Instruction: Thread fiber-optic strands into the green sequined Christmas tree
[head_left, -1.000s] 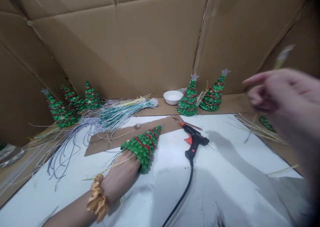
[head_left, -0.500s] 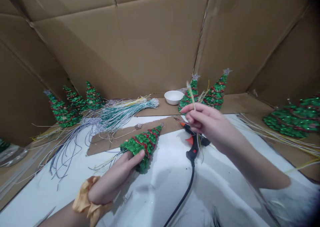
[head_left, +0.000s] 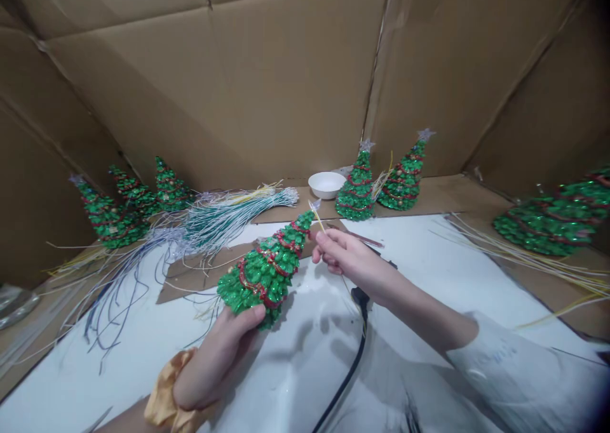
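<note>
While L hand [head_left: 238, 331] grips green tree [head_left: 267, 271] by its base, tilted over near-L counter [head_left: 305, 382], R hand [head_left: 350, 258] pinches yellow-white strand [head_left: 319, 220] at tree's tip. White bowl [head_left: 326, 185] far, L of upright trees.

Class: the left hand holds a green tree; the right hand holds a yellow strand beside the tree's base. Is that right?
Not the base: in the head view, the right hand holds the yellow strand beside the tip of the green tree.
</note>
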{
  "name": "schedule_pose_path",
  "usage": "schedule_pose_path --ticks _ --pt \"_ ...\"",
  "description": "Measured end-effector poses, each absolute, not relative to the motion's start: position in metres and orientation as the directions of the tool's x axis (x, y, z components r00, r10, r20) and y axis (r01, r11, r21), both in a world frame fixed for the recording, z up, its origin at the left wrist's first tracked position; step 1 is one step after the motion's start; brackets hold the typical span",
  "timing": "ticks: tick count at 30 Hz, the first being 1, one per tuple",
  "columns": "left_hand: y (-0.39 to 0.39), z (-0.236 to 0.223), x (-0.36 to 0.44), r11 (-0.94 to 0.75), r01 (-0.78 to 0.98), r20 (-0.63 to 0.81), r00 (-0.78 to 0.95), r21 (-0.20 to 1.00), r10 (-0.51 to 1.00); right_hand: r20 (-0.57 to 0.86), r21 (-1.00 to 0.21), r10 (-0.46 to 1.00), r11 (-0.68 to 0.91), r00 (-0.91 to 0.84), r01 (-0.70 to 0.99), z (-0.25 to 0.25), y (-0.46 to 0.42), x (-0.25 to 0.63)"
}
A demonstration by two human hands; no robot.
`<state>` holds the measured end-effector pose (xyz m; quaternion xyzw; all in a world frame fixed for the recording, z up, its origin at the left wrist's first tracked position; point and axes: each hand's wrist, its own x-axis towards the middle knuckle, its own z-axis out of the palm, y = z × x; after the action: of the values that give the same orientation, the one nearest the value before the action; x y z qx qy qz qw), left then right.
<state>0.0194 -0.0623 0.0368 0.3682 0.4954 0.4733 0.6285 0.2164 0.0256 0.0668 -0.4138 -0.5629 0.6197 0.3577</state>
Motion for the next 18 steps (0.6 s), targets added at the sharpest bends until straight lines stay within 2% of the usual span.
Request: schedule_pose_path --ticks 4,8,11,14,16,18 --pt "-0.062 0.025 0.015 0.202 -0.009 -0.2 0.121 0.979 0.972 -0.02 -0.999 0.934 -0.033 -0.358 -0.03 0.07 0.022 0.213" --pt "-0.062 0.027 0.018 0.078 0.211 -0.108 0.133 0.974 0.985 -0.026 -0.999 0.948 -0.032 -0.316 -0.014 0.067 0.022 0.211" --pt "-0.062 0.032 0.02 0.007 0.288 -0.055 0.158 0.957 0.986 -0.007 -1.0 0.956 -0.012 -0.293 -0.013 0.069 0.02 0.211" --pt "-0.061 0.031 0.019 0.006 0.343 -0.071 0.179 0.939 0.981 0.027 -1.0 0.959 0.022 -0.284 -0.021 0.074 0.017 0.211" --pt "-0.06 0.029 0.018 0.007 0.405 -0.102 0.213 0.914 0.972 0.025 -0.999 0.964 0.031 -0.266 0.017 0.077 0.015 0.212" --pt "-0.058 0.026 0.016 -0.07 0.486 -0.056 0.24 0.871 0.969 0.029 -0.996 0.969 0.048 -0.246 0.07 0.078 0.015 0.213"
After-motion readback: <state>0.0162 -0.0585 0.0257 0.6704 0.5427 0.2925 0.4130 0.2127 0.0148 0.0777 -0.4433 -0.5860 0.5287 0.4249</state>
